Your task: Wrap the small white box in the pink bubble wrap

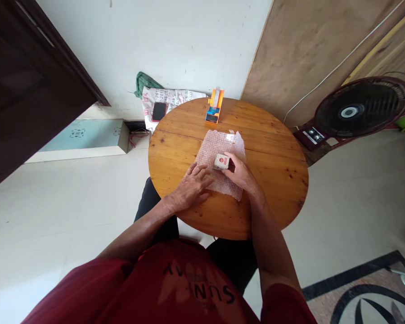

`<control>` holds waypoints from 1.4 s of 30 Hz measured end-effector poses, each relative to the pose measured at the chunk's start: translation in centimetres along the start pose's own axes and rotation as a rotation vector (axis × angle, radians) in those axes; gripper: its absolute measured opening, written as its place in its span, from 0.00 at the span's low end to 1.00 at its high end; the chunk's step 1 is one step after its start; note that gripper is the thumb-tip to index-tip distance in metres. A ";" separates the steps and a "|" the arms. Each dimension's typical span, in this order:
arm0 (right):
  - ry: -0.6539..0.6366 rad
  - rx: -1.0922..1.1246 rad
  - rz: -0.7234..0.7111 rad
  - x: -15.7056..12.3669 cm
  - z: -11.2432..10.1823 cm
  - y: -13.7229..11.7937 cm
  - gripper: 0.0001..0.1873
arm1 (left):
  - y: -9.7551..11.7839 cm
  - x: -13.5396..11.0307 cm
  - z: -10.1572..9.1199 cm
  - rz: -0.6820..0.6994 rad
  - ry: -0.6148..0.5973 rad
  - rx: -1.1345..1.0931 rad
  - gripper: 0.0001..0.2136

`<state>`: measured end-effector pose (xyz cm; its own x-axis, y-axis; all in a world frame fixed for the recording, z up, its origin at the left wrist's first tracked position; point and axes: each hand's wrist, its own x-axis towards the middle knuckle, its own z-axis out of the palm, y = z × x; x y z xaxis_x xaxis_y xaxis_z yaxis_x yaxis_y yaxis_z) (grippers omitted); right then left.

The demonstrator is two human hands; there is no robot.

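So from my feed the biggest thing is the room itself: pale tiled floor (54, 216), a white wall (175, 40) at the back, a dark wooden door (23, 81) on the left and a plywood-looking panel (310, 49) on the right. A black floor fan (361, 108) sits low by that panel, and a patterned rug (364, 292) pokes in at the bottom right corner.

In the middle is a round wooden table (276, 153), with a printed sack (175, 99) on the floor behind it and a dark phone (159, 111) lying on the sack. At the table's far edge stands an orange tape dispenser (214, 108).

A sheet of bubble wrap (219, 144) is spread flat on the tabletop. My left hand (192, 186) lies open and flat, pressing the wrap's near left edge, holding nothing. My right hand (239, 171) is closed around a small box (222, 162), which sits on the wrap about mid-sheet, just beside the left fingertips.
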<state>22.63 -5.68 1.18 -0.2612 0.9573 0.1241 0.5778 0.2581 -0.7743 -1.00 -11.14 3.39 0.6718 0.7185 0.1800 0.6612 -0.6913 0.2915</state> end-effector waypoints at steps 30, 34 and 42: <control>-0.042 0.361 0.099 -0.8 -3.9 -1.5 0.32 | -3.2 8.5 0.7 -0.306 0.255 -0.372 0.06; 0.033 0.216 0.181 -0.7 -3.6 -2.0 0.27 | -3.5 8.5 1.7 -0.352 0.293 -0.478 0.07; 0.227 0.297 0.214 0.1 -1.6 -0.4 0.14 | -3.7 8.8 1.9 -0.420 0.277 -0.653 0.07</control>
<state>23.58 -5.45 2.44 0.0359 0.9982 0.0490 0.3439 0.0337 -0.9384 3.09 -2.39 2.13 0.2492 0.9591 0.1344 0.4540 -0.2382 0.8586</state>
